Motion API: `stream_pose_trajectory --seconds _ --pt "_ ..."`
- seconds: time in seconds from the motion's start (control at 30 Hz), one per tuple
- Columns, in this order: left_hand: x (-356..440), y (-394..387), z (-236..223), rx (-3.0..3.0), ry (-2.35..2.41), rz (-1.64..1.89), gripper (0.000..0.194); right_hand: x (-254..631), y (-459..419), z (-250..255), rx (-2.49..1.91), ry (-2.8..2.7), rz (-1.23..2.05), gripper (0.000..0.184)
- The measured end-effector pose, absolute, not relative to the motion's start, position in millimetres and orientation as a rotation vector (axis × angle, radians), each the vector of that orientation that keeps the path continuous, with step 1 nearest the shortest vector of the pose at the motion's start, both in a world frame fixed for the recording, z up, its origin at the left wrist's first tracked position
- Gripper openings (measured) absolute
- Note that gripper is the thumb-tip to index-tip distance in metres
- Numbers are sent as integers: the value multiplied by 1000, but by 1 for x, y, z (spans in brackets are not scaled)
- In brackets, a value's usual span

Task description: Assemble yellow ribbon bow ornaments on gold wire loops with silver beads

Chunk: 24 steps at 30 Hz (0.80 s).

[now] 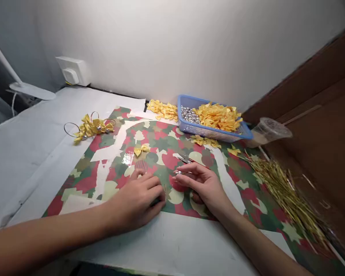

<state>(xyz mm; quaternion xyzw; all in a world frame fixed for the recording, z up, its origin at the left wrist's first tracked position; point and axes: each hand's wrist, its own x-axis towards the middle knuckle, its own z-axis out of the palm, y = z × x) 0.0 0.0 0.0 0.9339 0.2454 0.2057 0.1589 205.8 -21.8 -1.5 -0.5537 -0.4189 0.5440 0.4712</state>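
My right hand [202, 183] pinches a small silver bell [178, 172] between thumb and fingertips, just above the patterned sheet. To its left, my left hand [145, 197] rests low over the sheet with its fingers curled in. Whatever those fingers hold, if anything, is hidden. A single yellow bow [142, 150] lies on the sheet beyond my left hand. Behind my right hand is a small pointed tool [186, 158] with red handles, partly covered by the fingers.
A blue basket [215, 134] by the wall holds silver bells and yellow bows. More bows [162, 110] lie beside it. Finished-looking bows with rings [93, 128] sit at left. At right are gold ties [284, 195] and a clear plastic cup [271, 130].
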Motion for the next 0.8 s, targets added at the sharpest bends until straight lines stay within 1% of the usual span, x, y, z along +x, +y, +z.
stream_pose_trajectory --seconds 0.17,0.27,0.47,0.57,0.7,0.8 --pt "4 -1 6 2646 797 633 11 203 -19 -2 -1396 -1025 1308 29" --pt "5 -2 2 2639 879 595 17 203 -20 -4 -1413 -1016 1315 32" --pt "4 1 -2 2610 941 494 13 203 -20 -5 -1460 -983 1345 39" --pt "3 2 1 2633 935 473 14 203 -20 -5 -1443 -974 1349 38" --pt "3 1 3 2616 944 515 11 203 -18 -7 -1337 -1003 1331 29" --pt "3 2 2 2618 929 571 11 204 -17 -8 -1322 -1013 1336 29"
